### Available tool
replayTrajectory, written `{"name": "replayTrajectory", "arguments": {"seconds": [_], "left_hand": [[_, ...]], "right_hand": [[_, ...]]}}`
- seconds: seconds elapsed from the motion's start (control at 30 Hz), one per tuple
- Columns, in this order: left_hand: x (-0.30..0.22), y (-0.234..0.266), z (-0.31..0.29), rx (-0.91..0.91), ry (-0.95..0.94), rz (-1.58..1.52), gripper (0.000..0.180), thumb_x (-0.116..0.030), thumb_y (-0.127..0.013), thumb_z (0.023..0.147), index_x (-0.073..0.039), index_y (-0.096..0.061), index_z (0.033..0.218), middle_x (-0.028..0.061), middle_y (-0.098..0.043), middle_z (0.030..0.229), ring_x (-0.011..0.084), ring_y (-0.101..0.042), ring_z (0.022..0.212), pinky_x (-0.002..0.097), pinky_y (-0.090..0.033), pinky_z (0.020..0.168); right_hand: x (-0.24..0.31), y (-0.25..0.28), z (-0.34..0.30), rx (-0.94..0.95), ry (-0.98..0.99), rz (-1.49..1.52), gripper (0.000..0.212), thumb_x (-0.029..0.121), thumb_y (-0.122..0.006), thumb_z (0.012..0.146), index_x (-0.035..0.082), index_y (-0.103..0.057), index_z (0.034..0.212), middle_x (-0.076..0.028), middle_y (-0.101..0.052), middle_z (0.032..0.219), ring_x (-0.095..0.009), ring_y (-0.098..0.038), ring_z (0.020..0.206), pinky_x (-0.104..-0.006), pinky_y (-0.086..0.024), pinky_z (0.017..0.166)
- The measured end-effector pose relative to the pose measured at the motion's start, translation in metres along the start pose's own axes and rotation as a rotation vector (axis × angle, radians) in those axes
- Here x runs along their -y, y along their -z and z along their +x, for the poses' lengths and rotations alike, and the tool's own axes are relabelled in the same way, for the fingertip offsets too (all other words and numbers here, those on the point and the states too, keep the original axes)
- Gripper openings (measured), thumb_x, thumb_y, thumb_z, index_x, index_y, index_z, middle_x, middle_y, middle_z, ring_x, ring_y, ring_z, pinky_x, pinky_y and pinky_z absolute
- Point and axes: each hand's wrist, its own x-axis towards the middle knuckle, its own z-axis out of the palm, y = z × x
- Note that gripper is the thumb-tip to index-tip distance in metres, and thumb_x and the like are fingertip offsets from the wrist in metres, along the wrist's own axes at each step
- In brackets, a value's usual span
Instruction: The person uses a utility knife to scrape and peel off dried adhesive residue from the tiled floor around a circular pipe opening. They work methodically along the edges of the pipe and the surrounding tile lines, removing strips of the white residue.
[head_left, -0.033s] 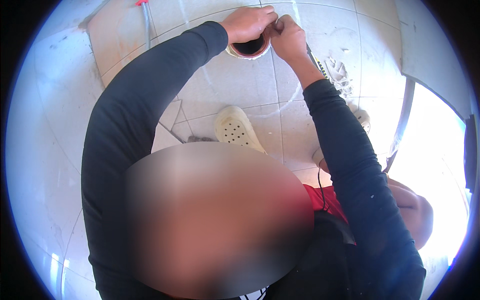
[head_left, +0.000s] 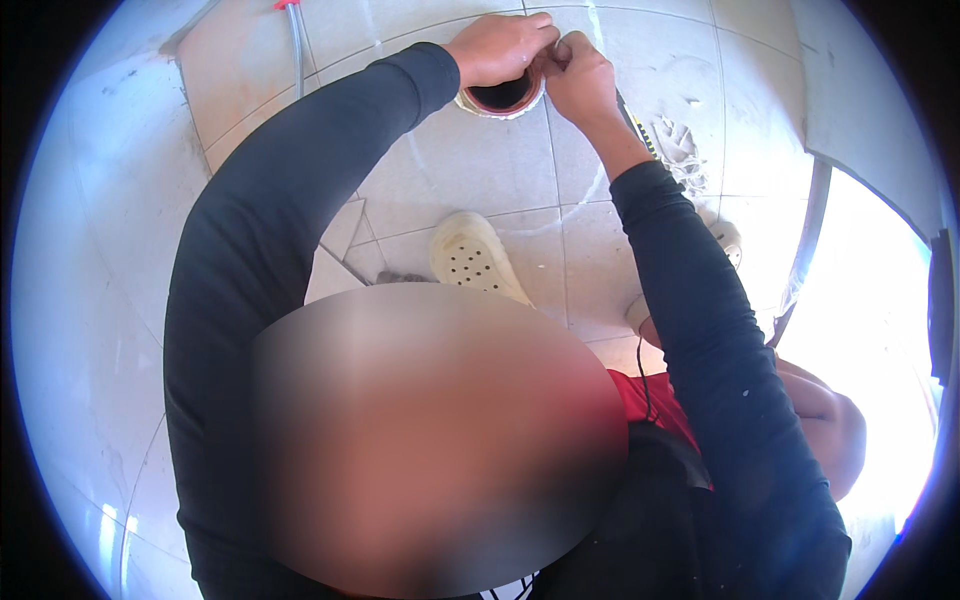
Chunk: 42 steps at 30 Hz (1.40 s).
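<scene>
A round dark drain opening (head_left: 502, 97) sits in the tiled floor at the far middle, with a reddish-brown rim and a ragged whitish ring around it. Over its far side reaches my left hand (head_left: 500, 48), palm down, fingers closed and pinching near the right part of the rim. My right hand (head_left: 580, 82) is closed beside it, thumb and fingertips pressed together at the same spot. What the fingertips hold is too small and hidden to make out. Partly behind my right wrist lies a long black tool with yellow marks (head_left: 637, 128).
Crumpled whitish material (head_left: 680, 150) lies right of the tool. A clear hose with a red end (head_left: 294, 40) is at the far left. Broken tile pieces (head_left: 345, 235) lie near a cream perforated clog (head_left: 470, 255) on my foot. A pale panel (head_left: 875, 110) stands at right.
</scene>
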Motion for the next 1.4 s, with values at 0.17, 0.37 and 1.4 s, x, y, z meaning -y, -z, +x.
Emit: {"name": "replayTrajectory", "arguments": {"seconds": [0.17, 0.37, 1.4], "left_hand": [[-0.003, 0.001, 0.007, 0.042, 0.001, -0.012, 0.015, -0.007, -0.062, 0.085, -0.009, -0.063, 0.100, 0.0088, -0.064, 0.103, 0.0334, -0.067, 0.097, 0.0445, -0.053, 0.082], [-0.011, 0.005, 0.012, 0.227, 0.068, -0.147, 0.012, -0.015, -0.061, 0.093, -0.010, -0.068, 0.101, 0.0075, -0.067, 0.104, 0.0319, -0.065, 0.095, 0.0426, -0.051, 0.084], [0.010, 0.013, -0.051, -0.190, 0.427, 0.031, 0.018, -0.025, -0.067, 0.092, -0.013, -0.073, 0.104, 0.0034, -0.069, 0.102, 0.0294, -0.067, 0.097, 0.0415, -0.054, 0.079]], "right_hand": [[-0.010, 0.008, -0.008, 0.025, -0.011, 0.066, 0.029, 0.024, -0.075, 0.087, 0.003, -0.056, 0.089, -0.018, -0.071, 0.085, -0.036, -0.069, 0.083, -0.0433, -0.054, 0.077], [-0.016, 0.027, -0.030, 0.093, -0.071, 0.210, 0.029, 0.021, -0.077, 0.085, 0.002, -0.055, 0.086, -0.017, -0.071, 0.085, -0.037, -0.068, 0.081, -0.0427, -0.053, 0.075], [-0.077, 0.137, -0.053, 0.051, -0.156, -0.366, 0.019, 0.023, -0.073, 0.088, 0.008, -0.075, 0.099, -0.016, -0.070, 0.106, -0.030, -0.071, 0.086, -0.0394, -0.055, 0.080]]}}
